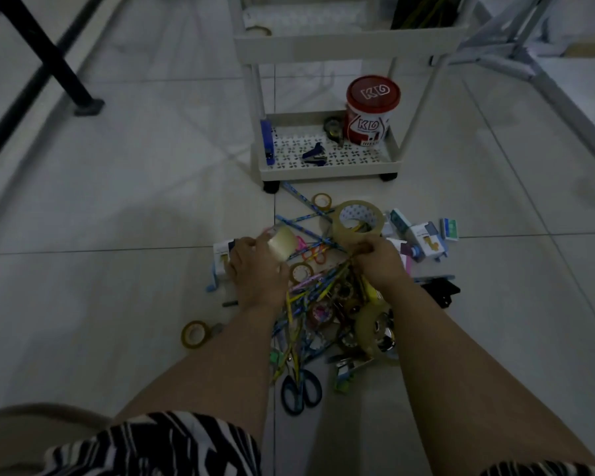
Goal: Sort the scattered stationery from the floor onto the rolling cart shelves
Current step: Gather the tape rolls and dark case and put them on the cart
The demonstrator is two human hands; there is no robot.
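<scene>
A pile of stationery [323, 304] lies on the tiled floor in front of the white rolling cart [327, 166]: pencils, tape rolls, scissors, small boxes. My left hand [255, 269] holds a clear tape roll [282, 243] at the pile's left side. My right hand [382, 262] is closed on a big clear tape roll [358, 219] at its lower edge, fingers also down among the pencils [327, 283]. Dark-handled scissors [301, 389] lie at the pile's near end.
The cart's bottom shelf holds a red-lidded tub [371, 111], a blue stapler [267, 142], a staple remover [315, 154] and a tape dispenser [334, 128]. A tape roll [194, 333] lies apart at left. Black furniture legs [59, 60] stand far left; a metal frame [529, 56] far right.
</scene>
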